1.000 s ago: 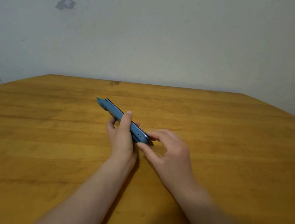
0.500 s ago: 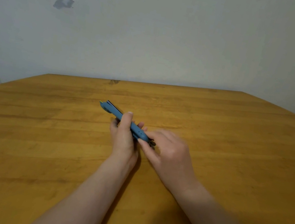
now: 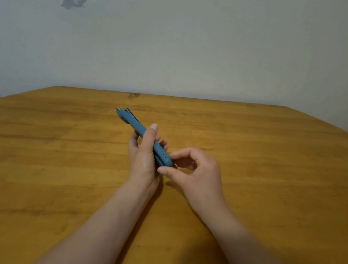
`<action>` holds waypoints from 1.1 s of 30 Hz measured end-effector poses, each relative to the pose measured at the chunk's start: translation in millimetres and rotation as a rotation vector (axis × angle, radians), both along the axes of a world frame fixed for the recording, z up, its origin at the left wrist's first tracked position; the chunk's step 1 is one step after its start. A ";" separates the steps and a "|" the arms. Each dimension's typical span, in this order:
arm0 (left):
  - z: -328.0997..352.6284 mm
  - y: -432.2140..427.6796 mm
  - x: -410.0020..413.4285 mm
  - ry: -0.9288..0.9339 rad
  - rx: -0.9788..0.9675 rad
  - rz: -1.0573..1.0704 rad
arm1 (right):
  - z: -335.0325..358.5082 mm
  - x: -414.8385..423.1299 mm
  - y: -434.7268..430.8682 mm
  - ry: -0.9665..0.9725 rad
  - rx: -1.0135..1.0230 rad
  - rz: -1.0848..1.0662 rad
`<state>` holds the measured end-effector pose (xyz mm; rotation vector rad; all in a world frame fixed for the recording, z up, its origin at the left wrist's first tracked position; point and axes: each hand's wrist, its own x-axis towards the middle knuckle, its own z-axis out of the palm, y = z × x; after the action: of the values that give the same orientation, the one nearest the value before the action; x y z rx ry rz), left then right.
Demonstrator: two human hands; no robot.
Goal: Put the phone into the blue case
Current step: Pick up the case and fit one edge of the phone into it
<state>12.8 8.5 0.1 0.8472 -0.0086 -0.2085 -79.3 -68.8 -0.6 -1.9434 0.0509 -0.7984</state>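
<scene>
— How does the blue case (image 3: 144, 135) look?
— Thin, tilted above the surface (image 3: 47, 156), dark phone (image 3: 130, 112) edge showing. Left hand (image 3: 144, 157) grips its middle; right hand (image 3: 198, 175) pinches its near end.

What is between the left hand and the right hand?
The near end of the blue case, between left hand and right hand, in the head view.

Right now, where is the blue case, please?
In the head view's centre, the left hand grips the blue case above the wooden table, right hand pinching its near end.
</scene>
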 end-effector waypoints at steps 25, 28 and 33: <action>1.4 -6.1 -16.1 -0.258 0.269 -0.264 | -2.3 6.2 -21.8 0.374 0.992 0.319; 1.8 -7.9 -19.3 -0.210 0.247 -0.336 | -3.7 6.7 -24.0 0.388 0.987 0.345; 3.2 -8.0 -21.7 -0.163 0.224 -0.378 | -1.7 5.5 -24.5 0.394 1.017 0.364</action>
<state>-8.9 0.5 3.2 1.0810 -0.3042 -0.5015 -73.8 -93.4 -2.3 -1.0504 0.2747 -0.0668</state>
